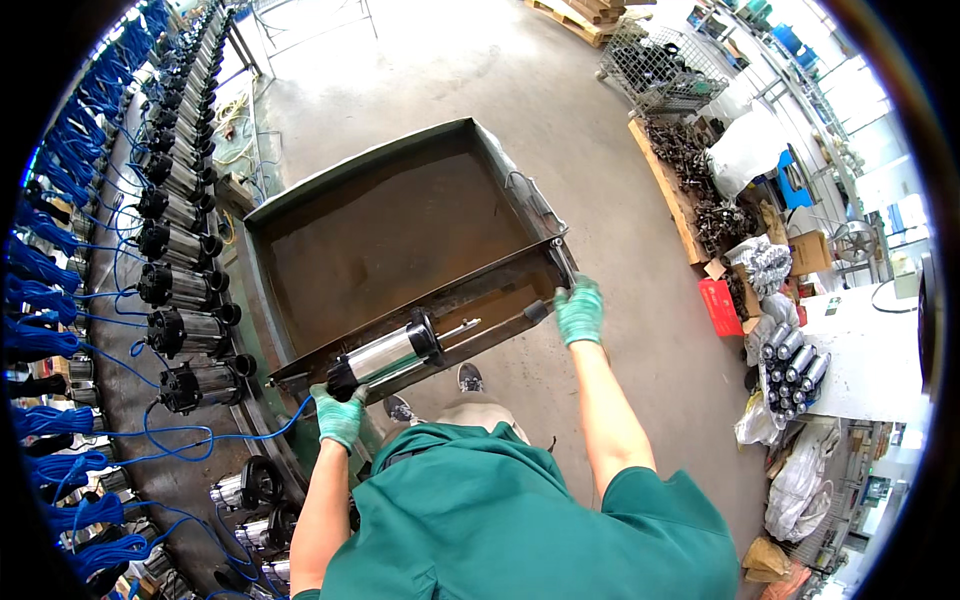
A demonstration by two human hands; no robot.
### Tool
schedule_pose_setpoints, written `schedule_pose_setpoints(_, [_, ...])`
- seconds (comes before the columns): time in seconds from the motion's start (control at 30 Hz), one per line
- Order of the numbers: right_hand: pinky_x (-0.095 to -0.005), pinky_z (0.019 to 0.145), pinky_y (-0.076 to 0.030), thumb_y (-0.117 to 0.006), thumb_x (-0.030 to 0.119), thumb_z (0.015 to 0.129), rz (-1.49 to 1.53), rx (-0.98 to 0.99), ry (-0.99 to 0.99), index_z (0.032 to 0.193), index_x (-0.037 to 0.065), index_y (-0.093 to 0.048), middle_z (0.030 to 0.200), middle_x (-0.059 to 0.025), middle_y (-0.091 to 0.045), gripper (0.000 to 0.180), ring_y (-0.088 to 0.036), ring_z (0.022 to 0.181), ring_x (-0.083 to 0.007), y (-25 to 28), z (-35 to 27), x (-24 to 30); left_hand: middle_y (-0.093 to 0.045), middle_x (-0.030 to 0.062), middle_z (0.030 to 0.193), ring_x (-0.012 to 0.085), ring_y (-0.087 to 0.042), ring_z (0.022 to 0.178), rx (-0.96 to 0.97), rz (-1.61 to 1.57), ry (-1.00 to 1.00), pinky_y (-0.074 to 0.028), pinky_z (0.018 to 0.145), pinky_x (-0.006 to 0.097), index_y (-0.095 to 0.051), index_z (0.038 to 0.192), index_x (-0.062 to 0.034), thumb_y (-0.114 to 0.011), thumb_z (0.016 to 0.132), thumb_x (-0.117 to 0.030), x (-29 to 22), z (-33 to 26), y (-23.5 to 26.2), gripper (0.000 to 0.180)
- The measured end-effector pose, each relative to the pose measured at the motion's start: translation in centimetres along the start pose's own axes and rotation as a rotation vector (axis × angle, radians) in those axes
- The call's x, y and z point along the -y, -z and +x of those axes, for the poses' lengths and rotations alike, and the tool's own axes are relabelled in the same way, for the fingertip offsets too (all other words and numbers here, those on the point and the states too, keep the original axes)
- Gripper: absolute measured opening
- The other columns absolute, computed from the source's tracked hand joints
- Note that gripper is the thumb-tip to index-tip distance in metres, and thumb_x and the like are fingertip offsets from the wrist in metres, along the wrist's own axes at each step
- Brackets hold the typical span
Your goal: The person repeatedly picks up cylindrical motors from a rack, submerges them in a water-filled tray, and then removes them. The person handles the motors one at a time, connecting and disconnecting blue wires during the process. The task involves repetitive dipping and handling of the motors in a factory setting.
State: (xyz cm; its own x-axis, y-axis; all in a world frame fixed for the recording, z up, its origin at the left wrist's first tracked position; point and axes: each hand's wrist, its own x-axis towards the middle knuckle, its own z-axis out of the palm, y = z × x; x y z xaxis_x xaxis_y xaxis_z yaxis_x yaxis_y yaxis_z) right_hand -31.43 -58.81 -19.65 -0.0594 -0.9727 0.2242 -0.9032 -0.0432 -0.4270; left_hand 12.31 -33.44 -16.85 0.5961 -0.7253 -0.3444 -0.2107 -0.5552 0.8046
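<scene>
Nearest is the person's green shirt [540, 520], bare forearms reaching up and away from it. The left forearm rises nearly straight, and its green-gloved left grip [340, 418] is curled about the black lower-left end of a silver motor [385, 358], fingers to one side and thumb to the other. The right forearm leans up and to the left; the right grip [578, 312], gloved alike, has its fingers bent at a metal lever [563, 264] by the tank's corner, but whether they close around it I cannot tell.

The motor lies across the tank's near edge, its long axis slanting from lower left to upper right; the black-ringed end and thin shaft point right and slightly away. Any marking on its casing is too small to read. A blue cable [250, 436] runs left from beside the left grip.

Just beyond, the square tank [372, 156] holds brown liquid. To the left, a dark tabletop [170, 480] carries a row of similar motors [185, 287] lying side by side. Farther off, right, stand a red box [720, 307] and a wire cage [655, 70].
</scene>
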Motion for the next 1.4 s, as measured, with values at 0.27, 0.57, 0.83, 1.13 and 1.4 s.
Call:
schedule_pose_setpoints(0.27, [-0.0492, 0.088, -0.058, -0.078, 0.038, 0.092, 0.148, 0.441, -0.381, 0.133, 0.001, -0.045, 0.105, -0.0252, -0.072, 0.064, -0.072, 0.099, -0.0386, -2.4, 7.9, -0.7, -0.065, 0.0110, 0.108, 0.0204, -0.061, 0.097, 0.021, 0.045, 0.016, -0.053, 0.091, 0.034, -0.044, 0.123, -0.0024, -0.092, 0.084, -0.020, -1.2, 0.1, 0.4, 0.065])
schedule_pose_setpoints(0.57, [-0.0485, 0.086, -0.055, -0.063, 0.030, 0.102, 0.214, 0.520, -0.116, 0.117, 0.007, -0.060, 0.098, -0.0216, -0.072, 0.027, -0.071, 0.097, -0.0380, -1.5, 9.0, 6.1, -0.067, 0.0111, 0.105, 0.0205, -0.062, 0.093, -0.062, 0.158, -0.052, -0.053, 0.087, 0.036, -0.047, 0.121, -0.0012, -0.092, 0.082, -0.017, -2.3, -0.5, 0.8, 0.062])
schedule_pose_setpoints(0.83, [-0.0284, 0.043, -0.035, -0.058, 0.024, 0.099, 0.892, 0.929, -0.644, 0.090, 0.014, -0.069, 0.071, -0.0009, -0.063, 0.018, -0.046, 0.050, -0.0095, -0.9, -0.8, 11.2, -0.066, 0.0155, 0.112, 0.0262, -0.062, 0.100, -0.020, 0.146, -0.015, -0.052, 0.094, 0.038, -0.047, 0.127, 0.0008, -0.095, 0.080, -0.034, -1.0, -0.8, 0.7, 0.076])
schedule_pose_setpoints(1.13, [-0.0264, 0.040, -0.028, -0.056, 0.018, 0.094, 1.000, 0.987, -0.726, 0.087, 0.015, -0.070, 0.068, -0.0015, -0.061, 0.016, -0.040, 0.045, -0.0080, -2.0, -1.4, 12.6, -0.069, 0.0178, 0.106, 0.0278, -0.063, 0.094, -0.062, 0.273, -0.021, -0.053, 0.089, 0.041, -0.048, 0.125, 0.0017, -0.097, 0.078, -0.028, -1.5, -0.8, 0.7, 0.074])
schedule_pose_setpoints(1.4, [-0.0282, 0.041, -0.030, -0.054, 0.018, 0.093, 0.946, 0.954, -0.753, 0.083, 0.015, -0.069, 0.063, 0.0001, -0.056, 0.018, -0.043, 0.045, -0.0094, -3.5, -1.8, 12.5, -0.072, 0.0266, 0.110, 0.0387, -0.069, 0.100, -0.041, 0.411, 0.034, -0.054, 0.091, 0.045, -0.051, 0.126, 0.0053, -0.096, 0.075, -0.048, -2.7, -1.0, 1.5, 0.087])
